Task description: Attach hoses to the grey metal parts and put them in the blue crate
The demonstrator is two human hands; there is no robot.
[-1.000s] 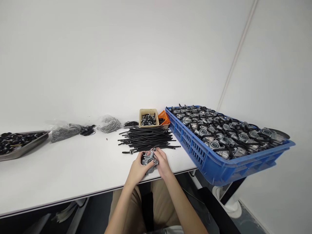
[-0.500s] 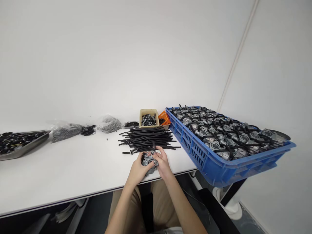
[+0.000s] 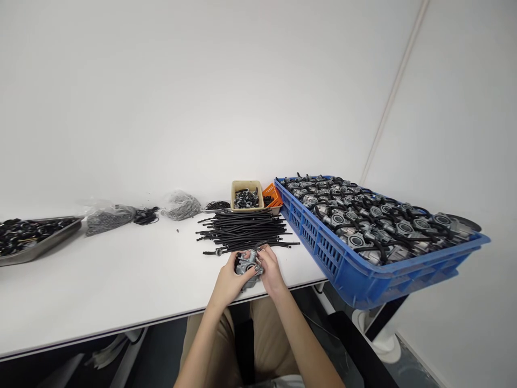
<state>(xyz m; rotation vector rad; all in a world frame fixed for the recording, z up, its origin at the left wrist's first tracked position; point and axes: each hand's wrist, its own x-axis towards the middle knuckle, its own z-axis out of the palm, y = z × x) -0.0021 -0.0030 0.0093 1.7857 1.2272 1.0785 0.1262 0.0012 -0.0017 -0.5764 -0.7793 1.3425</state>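
Observation:
A silver metal part (image 3: pixel 249 268), like a small carburetor, is held between both hands near the table's front edge. My left hand (image 3: pixel 228 282) grips its left side, thumb across the front. At the part's upper right, my right hand (image 3: pixel 271 268) has its fingers bent together around something small and dark that I cannot make out. Just beyond the hands lies a pile of black rubber hoses (image 3: pixel 242 229), with a small round metal piece (image 3: pixel 218 251) at its front left.
On the right a large blue crate (image 3: pixel 363 277) holds several metal parts with hoses. Behind the hoses stand a cream bin (image 3: pixel 233 195) and an orange basket (image 3: pixel 275 192). Plastic bags (image 3: pixel 111 218) and a metal tray (image 3: pixel 52 240) of black pieces are at the left.
My right hand's fingers have shifted from over the top of the metal part to its upper right, uncovering more of it. The dark piece no longer stands upright above it. My left hand stays put.

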